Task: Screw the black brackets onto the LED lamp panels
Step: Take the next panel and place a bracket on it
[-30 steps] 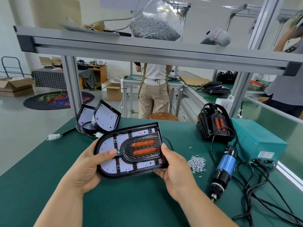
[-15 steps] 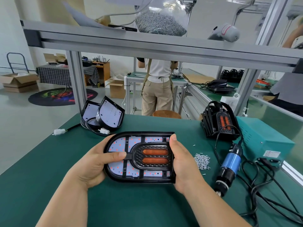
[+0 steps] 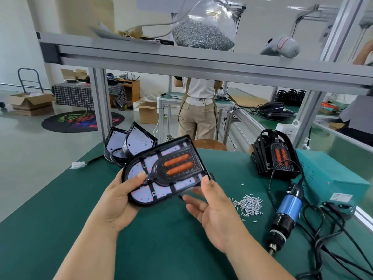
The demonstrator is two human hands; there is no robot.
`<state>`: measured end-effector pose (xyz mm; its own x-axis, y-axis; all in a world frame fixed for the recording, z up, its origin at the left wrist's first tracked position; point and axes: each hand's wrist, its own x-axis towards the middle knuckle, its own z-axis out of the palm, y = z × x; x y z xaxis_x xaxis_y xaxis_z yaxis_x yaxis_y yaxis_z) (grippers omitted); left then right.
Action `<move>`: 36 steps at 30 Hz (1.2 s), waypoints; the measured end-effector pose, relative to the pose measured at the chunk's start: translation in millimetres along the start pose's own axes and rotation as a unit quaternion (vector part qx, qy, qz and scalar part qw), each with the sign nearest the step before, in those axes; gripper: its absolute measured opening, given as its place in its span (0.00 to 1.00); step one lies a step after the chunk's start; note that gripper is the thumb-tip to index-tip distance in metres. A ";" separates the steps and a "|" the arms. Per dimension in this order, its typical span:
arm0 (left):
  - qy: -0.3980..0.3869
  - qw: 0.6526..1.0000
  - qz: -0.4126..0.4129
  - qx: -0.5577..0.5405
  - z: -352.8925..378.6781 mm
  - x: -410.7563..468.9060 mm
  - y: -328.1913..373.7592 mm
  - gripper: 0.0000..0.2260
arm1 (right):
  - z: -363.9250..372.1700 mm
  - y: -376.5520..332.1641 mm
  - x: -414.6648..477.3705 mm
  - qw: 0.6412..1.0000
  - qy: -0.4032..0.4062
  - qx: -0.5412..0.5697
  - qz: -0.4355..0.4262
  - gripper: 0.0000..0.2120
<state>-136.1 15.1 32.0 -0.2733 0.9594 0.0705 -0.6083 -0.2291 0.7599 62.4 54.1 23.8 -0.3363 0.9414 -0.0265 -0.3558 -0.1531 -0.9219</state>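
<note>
A green-covered workbench [image 3: 60, 229] fills the lower part of the view, and a grey aluminium shelf beam [image 3: 201, 63] crosses above it. On the shelf sits a clear bag of screws [image 3: 201, 33]. At the right edge of the bench stands a teal power box [image 3: 327, 176], with black cables trailing from it across the mat.

The LED lamp panel [image 3: 167, 168] is held in the air above the middle of the bench, tilted so its square end rises up and away to the right and its rounded end points down to the left. Its white face shows red dots, and a black bracket [image 3: 159, 174] with two orange bars lies over it.

The left hand [image 3: 119, 201] grips the rounded end – thumb pressed flat on the face, fingers curled underneath. The right hand [image 3: 214, 209] is palm-up and loosely spread below the panel's lower right corner; only its thumb tip touches the edge, and the fingers hang apart from the underside.

A stack of black lamp housings [image 3: 274, 154] stands just beside the teal box. Two more panels [image 3: 131, 144] lean together at the far left edge of the bench. A blue electric screwdriver [image 3: 286, 211] lies on the right – near it is a small pile of loose screws [image 3: 249, 205]. A white plug connector [image 3: 77, 165] lies at the left edge
</note>
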 end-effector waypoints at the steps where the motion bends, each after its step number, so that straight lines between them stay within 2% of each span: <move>1: 0.014 1.000 0.011 -0.016 5.9 1.1 -4.6 0.22 | 1.5 2.0 -0.7 1.000 -0.012 0.004 0.006 0.26; 4: 0.032 0.998 0.022 -0.050 26.3 -1.0 -25.3 0.22 | 10.4 6.9 -0.4 0.999 -0.039 0.009 0.015 0.19; 6: 0.027 0.999 0.005 -0.047 38.0 -6.4 -38.5 0.22 | 14.0 9.7 1.1 0.999 -0.028 0.014 0.010 0.15; 11: -0.001 0.996 -0.065 0.059 34.4 -11.2 -25.1 0.22 | 5.9 10.6 2.2 0.999 0.017 0.041 0.015 0.10; 14: -0.011 0.989 -0.100 0.108 23.7 -8.6 -9.1 0.19 | 2.9 12.3 -0.8 0.997 0.037 -0.067 -0.013 0.09; 17: 0.002 0.983 -0.122 0.136 23.3 -9.0 -11.8 0.22 | 4.0 14.8 -5.7 0.973 0.031 -0.215 -0.072 0.09; 19: 0.019 0.981 -0.117 0.153 26.5 -11.0 -15.5 0.23 | 4.8 15.4 -8.4 0.960 0.013 -0.263 -0.093 0.11; 22: 0.015 0.980 -0.093 0.176 30.7 -11.6 -19.0 0.22 | 4.8 14.4 -8.7 0.965 0.014 -0.244 -0.099 0.12; 25: 0.008 0.981 -0.074 0.179 33.4 -9.3 -25.7 0.19 | 4.6 15.6 -9.5 0.978 0.002 -0.189 -0.090 0.17; 28: 0.005 0.981 -0.056 0.185 35.3 -7.4 -31.8 0.20 | 4.8 17.8 -8.0 0.973 0.023 -0.205 -0.100 0.13; 32: 0.007 0.982 -0.034 0.184 36.1 -5.8 -35.8 0.21 | 4.4 16.6 -5.6 0.986 0.016 -0.144 -0.083 0.13; 36: 0.016 0.984 -0.051 0.168 38.6 -5.4 -35.8 0.25 | 5.0 14.6 -4.7 0.990 0.021 -0.108 -0.094 0.13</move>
<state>-84.1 24.5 29.4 -0.2504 0.9675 -0.0339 -0.3550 -0.0592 0.9330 54.4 46.0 12.4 -0.2436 0.9597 0.1405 -0.2125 0.0885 -0.9731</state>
